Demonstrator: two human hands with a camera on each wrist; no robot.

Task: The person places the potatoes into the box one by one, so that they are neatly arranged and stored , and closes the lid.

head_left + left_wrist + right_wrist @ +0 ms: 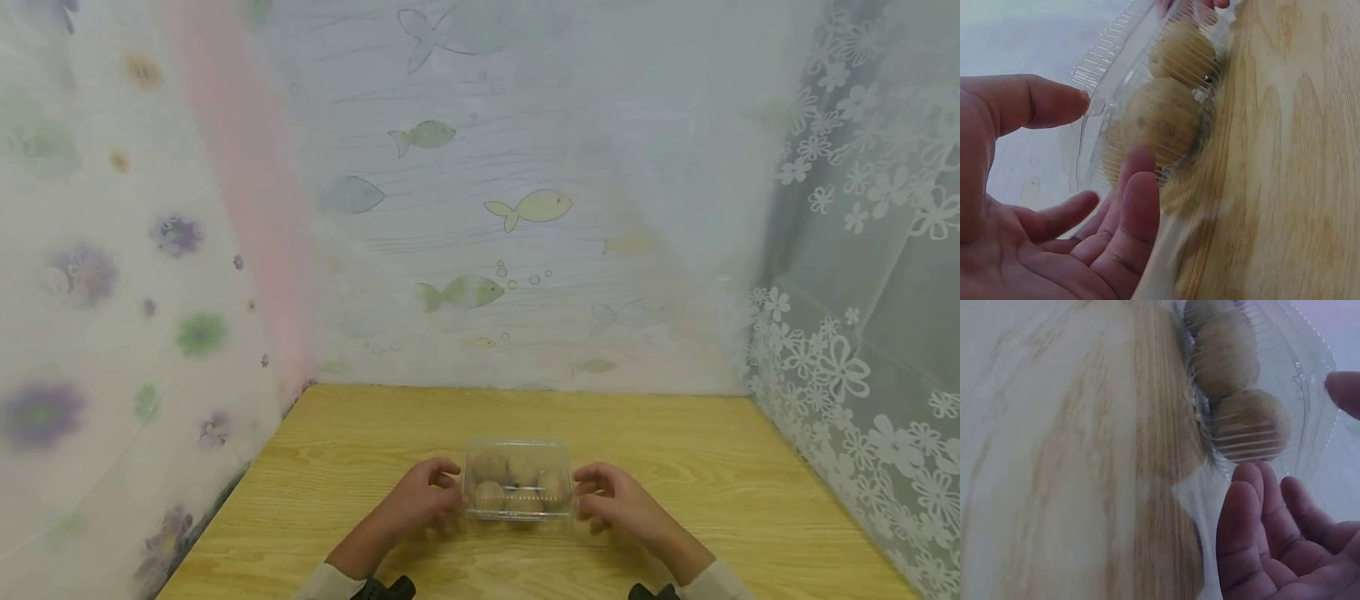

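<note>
A clear plastic clamshell box (pixel 517 517) stands on the wooden table with its lid down. Several potatoes (pixel 1163 119) show through its ribbed walls. On the box's left side is my left hand (pixel 433 497), thumb and fingers spread loosely, one fingertip right at the lid's rim in the left wrist view. My right hand (pixel 609 498) flanks the opposite side, fingers gently bent and their tips close by the wall. Through the right wrist view, a potato (pixel 1250 425) lies just inside the wall by those fingertips.
The wood-grain table (pixel 637 433) reaches back to a sheet printed with fish (pixel 532 206). A flower-patterned sheet (pixel 97 333) hangs on the left, and a translucent one with white flowers (pixel 843 367) on the right.
</note>
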